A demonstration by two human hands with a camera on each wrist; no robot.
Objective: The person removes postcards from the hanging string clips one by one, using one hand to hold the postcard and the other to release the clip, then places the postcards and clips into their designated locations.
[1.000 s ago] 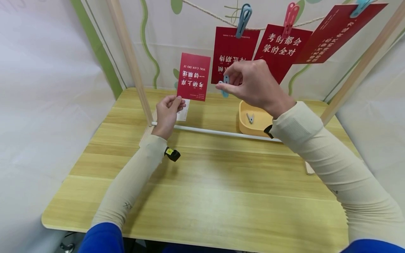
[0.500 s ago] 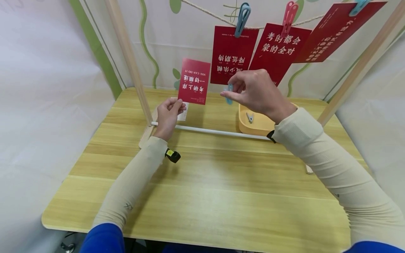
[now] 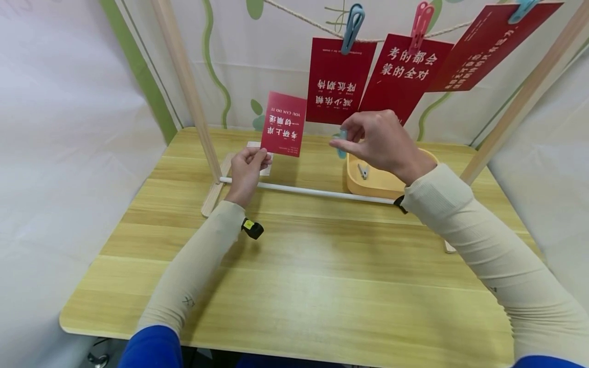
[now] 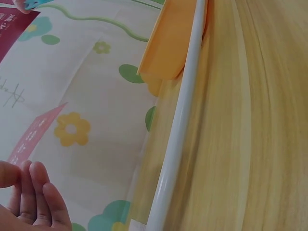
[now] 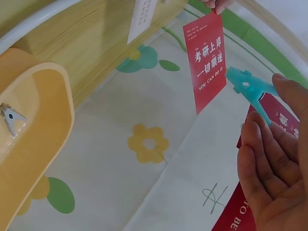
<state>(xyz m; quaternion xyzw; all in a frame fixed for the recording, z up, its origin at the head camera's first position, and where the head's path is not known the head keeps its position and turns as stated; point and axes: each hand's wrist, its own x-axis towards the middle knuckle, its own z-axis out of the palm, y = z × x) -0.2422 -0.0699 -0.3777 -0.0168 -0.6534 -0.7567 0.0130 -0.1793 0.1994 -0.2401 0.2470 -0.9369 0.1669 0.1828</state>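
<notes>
My left hand [image 3: 248, 174] pinches a red card [image 3: 284, 124] by its lower left corner and holds it up above the table. The card's white print reads upside down in the head view. To the right, my right hand [image 3: 385, 145] pinches a light blue clothespin [image 5: 248, 87] between thumb and fingers. In the right wrist view the clothespin's handles lie in the grip and its nose points toward the card. Three other red cards hang from a rope [image 3: 303, 19]: one under a blue clothespin [image 3: 353, 28], one under a pink clothespin [image 3: 421, 25], one under a light blue clothespin [image 3: 523, 10].
A yellow tray [image 3: 353, 185] holding a small grey clip [image 3: 363, 171] stands below my right hand. A white card [image 3: 265, 170] lies behind my left hand. The wooden frame's posts [image 3: 186, 87] rise at both sides, joined low by a white rod [image 3: 308, 191].
My right hand has moved down and slightly right with the clothespin, uncovering more of the nearest hanging card. My left hand and its red card have sunk a little.
</notes>
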